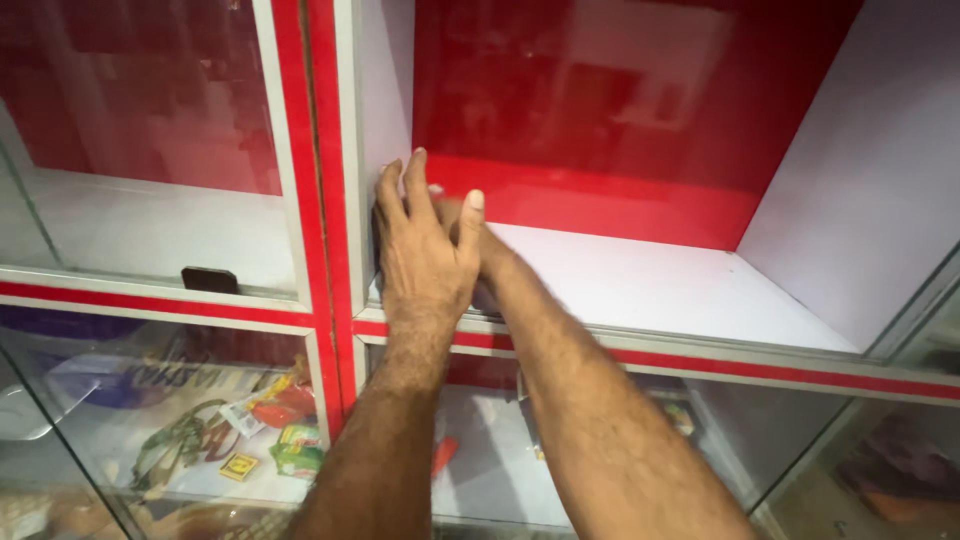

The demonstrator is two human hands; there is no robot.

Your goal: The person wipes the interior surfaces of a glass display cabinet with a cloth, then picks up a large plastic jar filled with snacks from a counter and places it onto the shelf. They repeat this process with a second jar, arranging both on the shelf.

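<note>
Near the centre of the frame, both hands reach into the left rear corner of an open cabinet compartment. The left hand (pixel 425 250) lies flat with fingers spread, its palm turned toward the white side wall (pixel 385 90) at the corner, fingertips reaching up to where the wall meets the red back panel (pixel 620 120). The right hand (pixel 478 250) sits directly behind it and is mostly hidden; only a strip of knuckles and the wrist show, so I cannot tell whether it grips anything or simply presses on the white shelf (pixel 650 285). The two hands are close together, touching or nearly so, and neither visibly holds an object. The corner they work at lies just under and beyond the left fingertips, at centre-left of the frame, beside the red-and-white upright frame post (pixel 322 200). In my judgement the main risk is a slip: the panels look smooth and glossy, so a palm pushing hard could skid and knock knuckles against the post or the metal front rail (pixel 700 350). The forearms also cross that rail, and leaning weight on it could strain the glass pane (pixel 150 420) lower left, behind which small coloured packets (pixel 285 430) lie. A dark small handle piece (pixel 209 279) sits on the neighbouring compartment's rail at mid-left, well apart from both hands.
</note>
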